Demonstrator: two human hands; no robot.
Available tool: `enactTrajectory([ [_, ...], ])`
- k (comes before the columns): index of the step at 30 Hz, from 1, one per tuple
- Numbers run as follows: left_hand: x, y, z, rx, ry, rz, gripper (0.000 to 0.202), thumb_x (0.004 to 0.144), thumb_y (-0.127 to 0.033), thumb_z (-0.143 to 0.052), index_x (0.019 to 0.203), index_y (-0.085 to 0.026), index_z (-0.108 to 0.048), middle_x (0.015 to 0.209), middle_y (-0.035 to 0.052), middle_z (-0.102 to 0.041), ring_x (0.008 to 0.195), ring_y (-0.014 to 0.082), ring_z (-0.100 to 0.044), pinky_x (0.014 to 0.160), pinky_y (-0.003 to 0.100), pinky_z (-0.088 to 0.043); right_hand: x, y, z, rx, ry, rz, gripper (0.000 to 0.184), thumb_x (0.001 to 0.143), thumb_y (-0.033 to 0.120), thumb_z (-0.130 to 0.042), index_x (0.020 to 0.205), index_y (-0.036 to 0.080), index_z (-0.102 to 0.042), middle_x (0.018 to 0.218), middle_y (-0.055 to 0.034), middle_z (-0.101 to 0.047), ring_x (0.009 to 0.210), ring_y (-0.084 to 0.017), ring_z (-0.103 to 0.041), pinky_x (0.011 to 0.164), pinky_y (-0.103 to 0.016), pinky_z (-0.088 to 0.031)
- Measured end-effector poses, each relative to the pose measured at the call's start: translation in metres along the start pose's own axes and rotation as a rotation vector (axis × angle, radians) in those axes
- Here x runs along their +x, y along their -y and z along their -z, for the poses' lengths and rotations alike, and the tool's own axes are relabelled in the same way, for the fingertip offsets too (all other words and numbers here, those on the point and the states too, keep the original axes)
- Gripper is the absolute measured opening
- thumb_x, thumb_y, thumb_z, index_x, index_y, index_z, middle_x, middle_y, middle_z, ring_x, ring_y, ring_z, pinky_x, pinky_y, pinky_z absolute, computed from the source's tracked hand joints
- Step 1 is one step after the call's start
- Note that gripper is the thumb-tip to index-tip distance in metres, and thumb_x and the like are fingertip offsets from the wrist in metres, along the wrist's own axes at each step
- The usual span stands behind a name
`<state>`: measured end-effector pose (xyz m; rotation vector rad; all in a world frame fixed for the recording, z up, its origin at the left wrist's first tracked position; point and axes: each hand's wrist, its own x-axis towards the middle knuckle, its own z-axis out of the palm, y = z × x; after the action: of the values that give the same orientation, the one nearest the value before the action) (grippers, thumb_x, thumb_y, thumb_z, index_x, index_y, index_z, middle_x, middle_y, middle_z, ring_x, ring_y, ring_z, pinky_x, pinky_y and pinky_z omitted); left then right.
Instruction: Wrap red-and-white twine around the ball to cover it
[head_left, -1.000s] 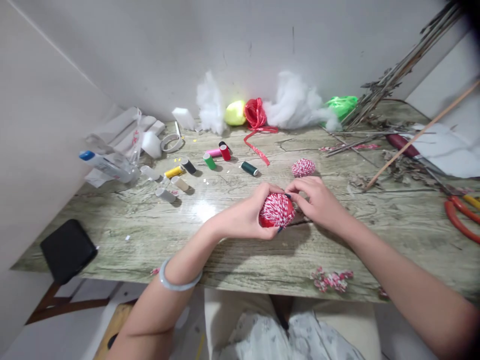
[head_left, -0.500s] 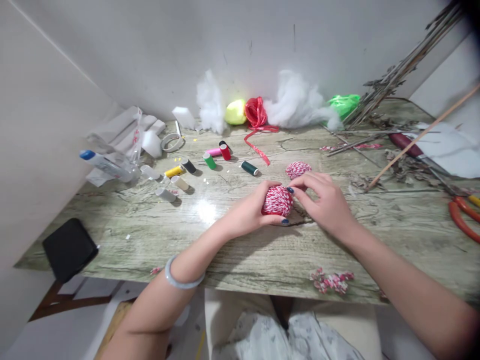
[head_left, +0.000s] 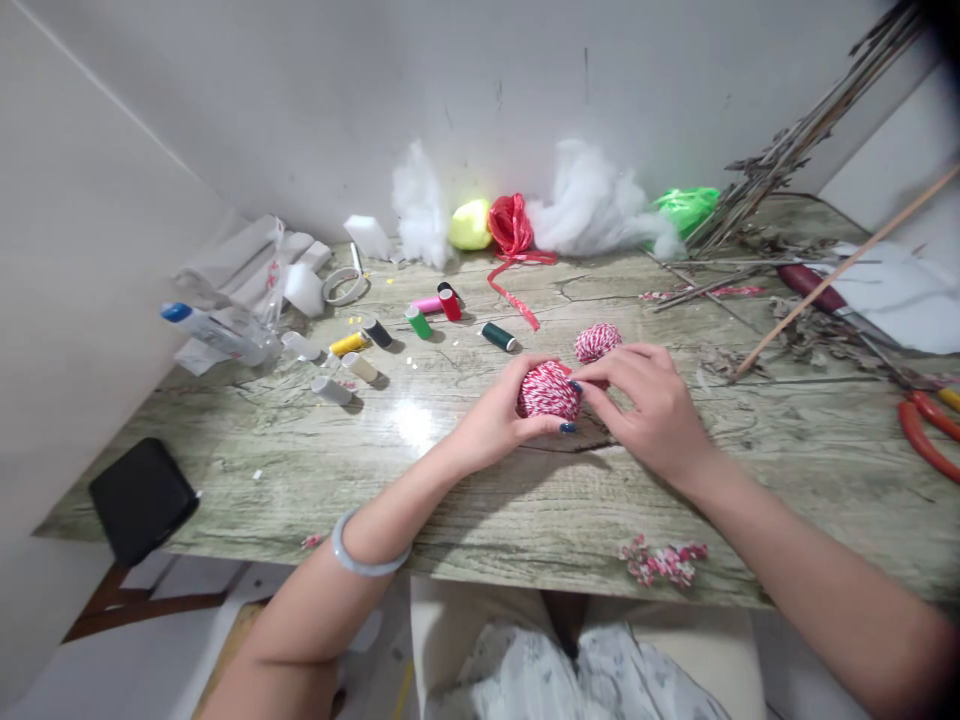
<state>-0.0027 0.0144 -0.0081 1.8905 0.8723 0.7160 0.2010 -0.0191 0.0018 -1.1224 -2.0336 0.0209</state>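
Observation:
My left hand (head_left: 499,418) is wrapped round a ball of red-and-white twine (head_left: 549,392), thumb below it and fingers behind. It is held a little over the table, and some plain red shows at its top. From the right, my right hand (head_left: 646,408) pinches at the twine on the ball's right edge with thumb and forefinger. The strand itself is hidden by the fingertips. A second, smaller ball of the same twine (head_left: 598,342) lies on the table just behind my right fingers.
Thread spools (head_left: 418,322) lie about, left of my hands. White stuffing (head_left: 585,205) and a red ribbon bundle (head_left: 511,224) line the wall. Dry twigs (head_left: 795,150), a thin stick (head_left: 840,275) and orange-handled cutters (head_left: 926,435) are on the right. A black case (head_left: 142,500) lies at the left edge.
The held ball has shifted slightly left and up and turned a little, showing more red on top. My right fingertips have moved left along with it.

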Motion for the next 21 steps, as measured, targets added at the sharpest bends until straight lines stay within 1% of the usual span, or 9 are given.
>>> enactTrajectory([
  [5, 0.0027, 0.006, -0.0028, -0.104, -0.13, -0.007, 0.066, 0.073, -0.038, -0.079, 0.126, -0.019, -0.046, 0.126, 0.0098, -0.055, 0.118, 0.0261, -0.054, 0.105, 0.039, -0.041, -0.0003, 0.0009, -0.0005, -0.016, -0.043, 0.025, 0.01, 0.093, 0.015, -0.056, 0.092, 0.023, -0.061, 0.088, -0.0004, -0.074, 0.083, -0.017, -0.066, 0.093, -0.038, -0.04],
  [7, 0.0038, 0.0051, -0.0044, -0.15, -0.165, 0.015, 0.065, 0.07, -0.036, -0.081, 0.123, -0.019, -0.047, 0.122, 0.0083, -0.057, 0.113, 0.0253, -0.056, 0.1, 0.038, -0.045, -0.0006, 0.0011, -0.0013, -0.025, -0.077, 0.055, 0.01, 0.092, 0.014, -0.057, 0.092, 0.023, -0.062, 0.086, 0.0004, -0.074, 0.08, -0.016, -0.066, 0.092, -0.037, -0.04],
  [8, 0.0043, 0.0037, -0.005, -0.181, -0.179, 0.049, 0.065, 0.069, -0.035, -0.082, 0.122, -0.02, -0.048, 0.12, 0.008, -0.058, 0.108, 0.0246, -0.058, 0.094, 0.036, -0.049, -0.0007, 0.0012, -0.0016, -0.032, -0.091, 0.071, 0.01, 0.092, 0.014, -0.058, 0.092, 0.023, -0.062, 0.085, 0.0007, -0.074, 0.079, -0.016, -0.066, 0.092, -0.037, -0.04],
  [10, 0.0053, 0.0003, -0.0055, -0.263, -0.21, 0.149, 0.066, 0.066, -0.034, -0.082, 0.12, -0.019, -0.048, 0.116, 0.0077, -0.059, 0.096, 0.0223, -0.06, 0.076, 0.032, -0.055, -0.0012, 0.0017, -0.0025, -0.046, -0.094, 0.091, 0.009, 0.091, 0.014, -0.059, 0.092, 0.022, -0.062, 0.084, 0.0009, -0.073, 0.077, -0.015, -0.066, 0.092, -0.036, -0.04],
  [12, 0.0061, -0.0022, -0.0056, -0.348, -0.251, 0.228, 0.065, 0.064, -0.033, -0.082, 0.118, -0.019, -0.048, 0.113, 0.0076, -0.059, 0.09, 0.0208, -0.061, 0.062, 0.026, -0.055, -0.0019, 0.0023, -0.0035, -0.05, -0.082, 0.097, 0.009, 0.092, 0.014, -0.058, 0.092, 0.022, -0.062, 0.084, 0.0012, -0.073, 0.077, -0.015, -0.066, 0.092, -0.036, -0.04],
  [13, 0.0064, -0.0026, -0.0056, -0.39, -0.273, 0.248, 0.064, 0.064, -0.033, -0.082, 0.117, -0.019, -0.048, 0.112, 0.0076, -0.06, 0.09, 0.0207, -0.061, 0.058, 0.024, -0.054, -0.0023, 0.0025, -0.004, -0.047, -0.072, 0.097, 0.009, 0.092, 0.014, -0.058, 0.092, 0.022, -0.062, 0.084, 0.0014, -0.073, 0.078, -0.015, -0.066, 0.092, -0.036, -0.04],
  [16, 0.0068, -0.0003, -0.0066, -0.543, -0.303, 0.291, 0.062, 0.065, -0.037, -0.082, 0.116, -0.019, -0.051, 0.109, 0.0069, -0.062, 0.088, 0.0193, -0.063, 0.059, 0.024, -0.055, -0.0035, 0.0028, -0.0055, -0.029, -0.053, 0.095, 0.01, 0.092, 0.013, -0.059, 0.093, 0.022, -0.062, 0.083, 0.002, -0.072, 0.077, -0.015, -0.065, 0.093, -0.036, -0.04],
  [19, 0.0068, 0.0024, -0.0079, -0.725, -0.289, 0.36, 0.063, 0.064, -0.041, -0.084, 0.114, -0.02, -0.053, 0.106, 0.0064, -0.065, 0.077, 0.0143, -0.065, 0.062, 0.024, -0.056, -0.004, 0.0021, -0.0058, -0.029, -0.055, 0.1, 0.011, 0.091, 0.011, -0.059, 0.093, 0.022, -0.062, 0.083, 0.0019, -0.072, 0.077, -0.014, -0.065, 0.093, -0.037, -0.04],
  [21, 0.0068, 0.0017, -0.0073, -0.841, -0.278, 0.379, 0.06, 0.064, -0.042, -0.085, 0.111, -0.02, -0.055, 0.105, 0.0058, -0.067, 0.074, 0.012, -0.065, 0.063, 0.023, -0.056, -0.0043, 0.0016, -0.0055, -0.045, -0.053, 0.115, 0.012, 0.091, 0.011, -0.059, 0.094, 0.022, -0.062, 0.083, 0.0015, -0.072, 0.079, -0.015, -0.066, 0.093, -0.037, -0.04],
])
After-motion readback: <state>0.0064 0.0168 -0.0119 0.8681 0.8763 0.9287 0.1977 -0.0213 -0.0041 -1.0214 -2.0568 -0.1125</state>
